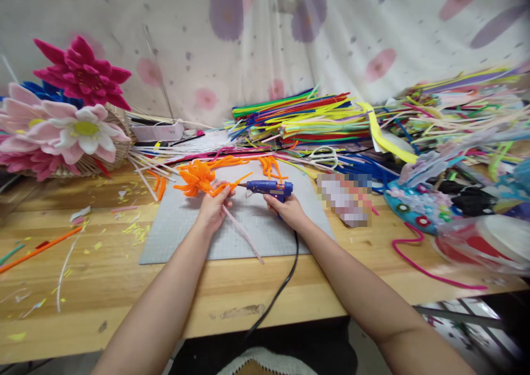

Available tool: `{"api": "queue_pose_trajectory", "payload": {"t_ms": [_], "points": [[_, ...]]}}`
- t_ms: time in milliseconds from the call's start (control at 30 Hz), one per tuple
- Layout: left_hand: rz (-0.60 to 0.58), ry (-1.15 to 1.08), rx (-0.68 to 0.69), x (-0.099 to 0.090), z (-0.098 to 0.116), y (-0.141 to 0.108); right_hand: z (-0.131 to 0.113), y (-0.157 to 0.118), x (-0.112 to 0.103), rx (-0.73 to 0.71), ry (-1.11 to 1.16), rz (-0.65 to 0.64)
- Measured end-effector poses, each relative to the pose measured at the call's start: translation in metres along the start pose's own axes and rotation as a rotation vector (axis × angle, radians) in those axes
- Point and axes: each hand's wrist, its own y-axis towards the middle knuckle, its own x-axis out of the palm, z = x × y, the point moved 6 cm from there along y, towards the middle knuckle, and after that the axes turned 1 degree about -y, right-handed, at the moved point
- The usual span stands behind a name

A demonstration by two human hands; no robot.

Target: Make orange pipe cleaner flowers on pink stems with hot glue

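Note:
My left hand is closed around an orange pipe-cleaner flower with a pale pink stem slanting down toward me. Orange petals fan out to the left of the fingers, and a loose orange strip points right. My right hand grips a blue glue gun, its nozzle pointing left, close to the orange strip at my left fingertips. Whether the nozzle touches it, I cannot tell. Under both hands lies a grey cutting mat. More bent orange pipe cleaners rest at the mat's far edge.
The gun's black cord drops over the table's front edge. Behind the mat are white-handled scissors and piles of coloured pipe cleaners. Finished flowers fill a basket at left. A red-and-white tub in plastic stands at right.

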Motion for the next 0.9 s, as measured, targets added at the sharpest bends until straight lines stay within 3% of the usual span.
{"api": "queue_pose_trajectory", "payload": {"t_ms": [300,900], "points": [[-0.009,0.001,-0.007,0.0013,-0.001,0.0018,-0.0003,0.0011,-0.0028,0.024,0.017,0.062],[-0.001,-0.021,-0.019,0.0012,-0.0006,0.0007,-0.0044,-0.0006,-0.0022,-0.006,0.022,0.027]]}}
